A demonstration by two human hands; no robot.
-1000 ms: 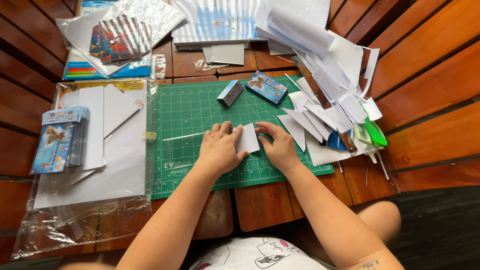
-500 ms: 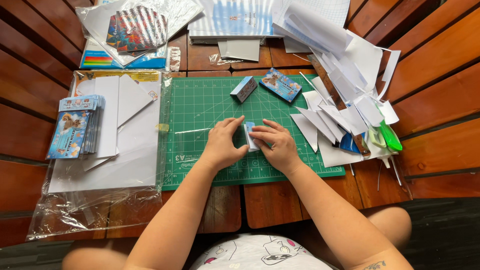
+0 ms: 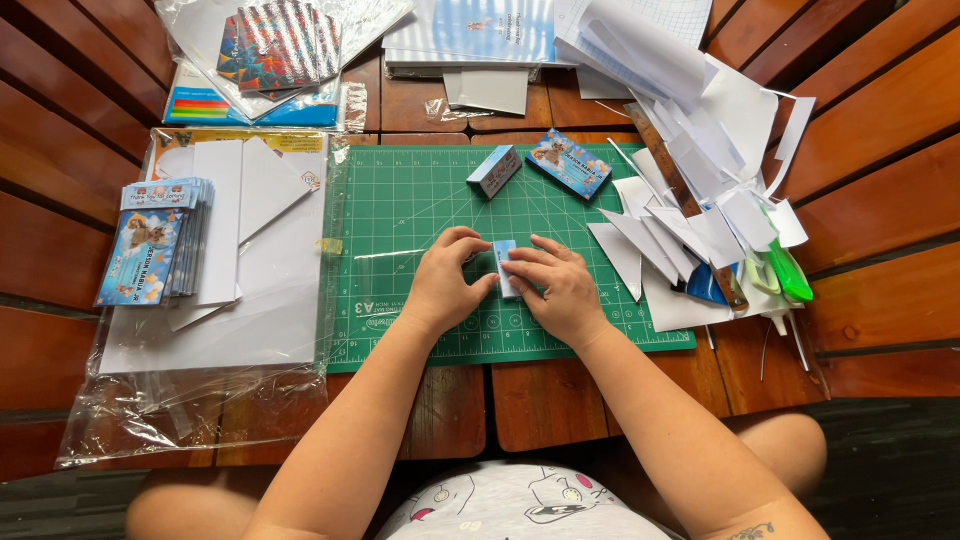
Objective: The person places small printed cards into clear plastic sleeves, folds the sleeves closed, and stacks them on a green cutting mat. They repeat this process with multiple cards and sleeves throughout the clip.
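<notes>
Both hands press on a small folded piece of light blue and white card (image 3: 505,262) in the middle of a green cutting mat (image 3: 400,210). My left hand (image 3: 447,282) pinches its left side with thumb and fingers. My right hand (image 3: 553,285) lies over its right side, fingers pointing left. Most of the card is hidden under the fingers. Two small printed blue boxes lie farther up the mat, one standing on edge (image 3: 494,170) and one lying flat (image 3: 569,163).
A stack of printed blue cards (image 3: 152,240) rests on white sheets in clear plastic (image 3: 220,300) at the left. White paper offcuts (image 3: 690,200), a wooden ruler (image 3: 665,165) and green-handled scissors (image 3: 785,268) crowd the right. Colourful paper packs (image 3: 275,45) and a booklet (image 3: 470,30) lie at the back.
The white card that lay broader between my hands is now folded narrower, and both hands have closed in on it. The view has shifted slightly.
</notes>
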